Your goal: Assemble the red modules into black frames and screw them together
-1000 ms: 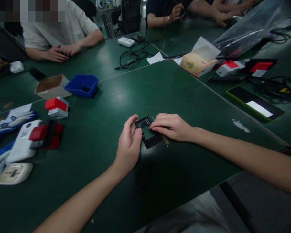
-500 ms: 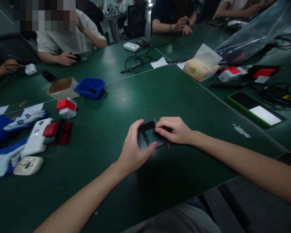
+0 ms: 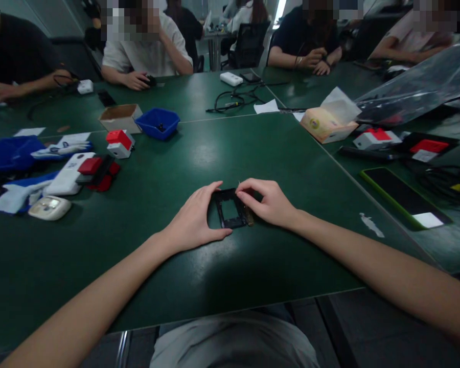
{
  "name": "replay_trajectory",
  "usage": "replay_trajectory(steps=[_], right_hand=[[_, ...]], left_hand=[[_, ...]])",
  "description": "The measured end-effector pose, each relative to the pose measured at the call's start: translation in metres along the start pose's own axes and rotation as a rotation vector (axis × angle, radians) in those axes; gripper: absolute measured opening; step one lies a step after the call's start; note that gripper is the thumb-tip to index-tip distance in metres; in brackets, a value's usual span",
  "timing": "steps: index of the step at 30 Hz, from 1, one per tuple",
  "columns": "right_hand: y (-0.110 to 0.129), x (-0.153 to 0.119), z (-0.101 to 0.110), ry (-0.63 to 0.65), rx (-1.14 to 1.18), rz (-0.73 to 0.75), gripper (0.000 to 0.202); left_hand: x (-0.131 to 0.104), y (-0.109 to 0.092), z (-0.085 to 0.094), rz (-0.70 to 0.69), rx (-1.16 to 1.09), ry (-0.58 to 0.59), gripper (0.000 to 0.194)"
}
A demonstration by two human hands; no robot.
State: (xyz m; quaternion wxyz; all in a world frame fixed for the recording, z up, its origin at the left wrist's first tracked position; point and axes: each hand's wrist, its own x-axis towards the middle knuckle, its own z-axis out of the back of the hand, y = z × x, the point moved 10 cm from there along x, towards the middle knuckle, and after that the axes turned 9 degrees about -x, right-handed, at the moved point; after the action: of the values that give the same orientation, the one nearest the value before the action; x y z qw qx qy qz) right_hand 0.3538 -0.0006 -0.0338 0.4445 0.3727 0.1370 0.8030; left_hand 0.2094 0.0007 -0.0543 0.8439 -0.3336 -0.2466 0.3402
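A small black rectangular frame [image 3: 233, 223] with a square opening lies on the green table in front of me. My left hand [image 3: 193, 217] holds it from the left, fingers at its far edge and thumb at its near edge. At its far right corner, the thumb and fingertips of my right hand [image 3: 266, 201] are pinched together. A thin tip shows just above those fingers, but what they grip is hidden. Along the frame's right side runs a narrow brownish strip [image 3: 249, 215], partly under my right hand.
Left on the table [image 3: 138, 276] are a blue bin [image 3: 159, 125], a cardboard box [image 3: 118, 120], a red-and-white block [image 3: 119, 144], gloves [image 3: 63, 149] and a white device [image 3: 69, 174]. Right are a tissue box [image 3: 325, 125] and a green-edged phone [image 3: 402, 197]. Several people sit across.
My view has tilted up and turned left. Less of my left thumb lies over the frame, and it now rests at the near edge. My right hand stays pinched at the frame's right side.
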Motion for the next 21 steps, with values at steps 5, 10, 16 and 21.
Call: replay_trajectory(steps=[5, 10, 16, 21], right_hand=[[-0.005, 0.000, 0.001, -0.018, 0.000, -0.025, 0.019], [-0.005, 0.001, -0.004, 0.026, -0.010, -0.020, 0.022], [0.003, -0.001, -0.017, 0.151, -0.047, 0.072, 0.024], [0.013, -0.003, -0.017, 0.137, -0.068, 0.156, 0.022]], left_hand=[[0.001, 0.000, -0.001, -0.005, 0.033, 0.025, 0.106], [-0.001, 0.006, 0.002, 0.034, 0.000, 0.045, 0.122], [-0.002, 0.012, 0.001, 0.025, 0.023, 0.060, 0.127], [-0.005, -0.001, 0.016, -0.024, -0.085, -0.106, 0.049]])
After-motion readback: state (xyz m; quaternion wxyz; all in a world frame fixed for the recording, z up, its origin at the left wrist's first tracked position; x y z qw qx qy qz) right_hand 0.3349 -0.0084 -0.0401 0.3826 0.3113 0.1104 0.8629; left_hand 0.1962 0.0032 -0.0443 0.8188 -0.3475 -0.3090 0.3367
